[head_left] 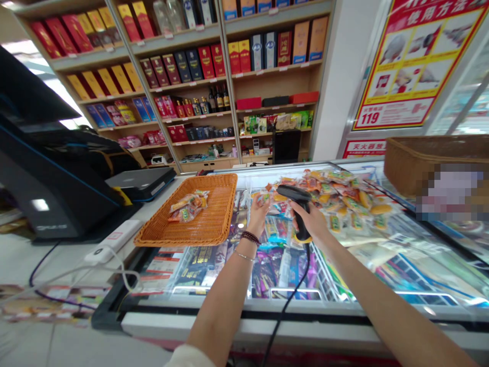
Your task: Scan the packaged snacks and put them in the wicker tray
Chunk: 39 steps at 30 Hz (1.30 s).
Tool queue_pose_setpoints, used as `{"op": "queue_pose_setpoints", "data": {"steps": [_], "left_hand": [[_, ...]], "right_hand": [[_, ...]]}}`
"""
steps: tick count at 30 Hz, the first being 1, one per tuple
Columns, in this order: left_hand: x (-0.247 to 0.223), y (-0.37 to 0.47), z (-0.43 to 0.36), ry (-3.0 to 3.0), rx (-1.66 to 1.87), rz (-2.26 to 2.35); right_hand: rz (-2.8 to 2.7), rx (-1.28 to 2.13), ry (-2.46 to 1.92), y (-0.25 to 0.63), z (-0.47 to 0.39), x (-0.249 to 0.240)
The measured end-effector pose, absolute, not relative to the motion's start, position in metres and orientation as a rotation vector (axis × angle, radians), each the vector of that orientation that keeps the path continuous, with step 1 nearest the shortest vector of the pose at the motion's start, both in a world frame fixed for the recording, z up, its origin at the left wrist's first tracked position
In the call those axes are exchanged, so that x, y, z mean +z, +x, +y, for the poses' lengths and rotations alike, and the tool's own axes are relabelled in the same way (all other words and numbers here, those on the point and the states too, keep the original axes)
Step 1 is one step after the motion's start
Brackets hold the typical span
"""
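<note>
While right grip (pixel 311 223) clasps scanner (pixel 296 195), packet (pixel 263 197) sits pinched in left grip (pixel 260 213), near scanner.

R hand (pixel 315 223) grips scanner (pixel 297 195), L hand (pixel 259 213) pkt (pixel 263 195)

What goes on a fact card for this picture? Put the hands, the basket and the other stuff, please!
Left hand: holding a small snack packet
Right hand: holding a black scanner with a cord
Basket: orange-brown, woven, left of both hands, some snack packets inside
Pile: many more packets, on top of the freezer
Behind: shelves with boxes and bottles
</note>
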<state>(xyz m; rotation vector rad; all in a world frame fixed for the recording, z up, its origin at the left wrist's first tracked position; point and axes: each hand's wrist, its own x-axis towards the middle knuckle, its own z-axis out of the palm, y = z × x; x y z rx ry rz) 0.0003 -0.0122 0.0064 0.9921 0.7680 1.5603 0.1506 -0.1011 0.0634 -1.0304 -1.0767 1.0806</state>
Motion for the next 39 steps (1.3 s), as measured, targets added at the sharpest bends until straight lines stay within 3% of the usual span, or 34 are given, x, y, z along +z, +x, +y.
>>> {"op": "queue_pose_setpoints", "data": {"steps": [39], "left_hand": [[0.025, -0.008, -0.02, 0.915, 1.55, 0.762]], "right_hand": [[-1.339, 1.066, -1.152, 0.139, -0.112, 0.065]]}}
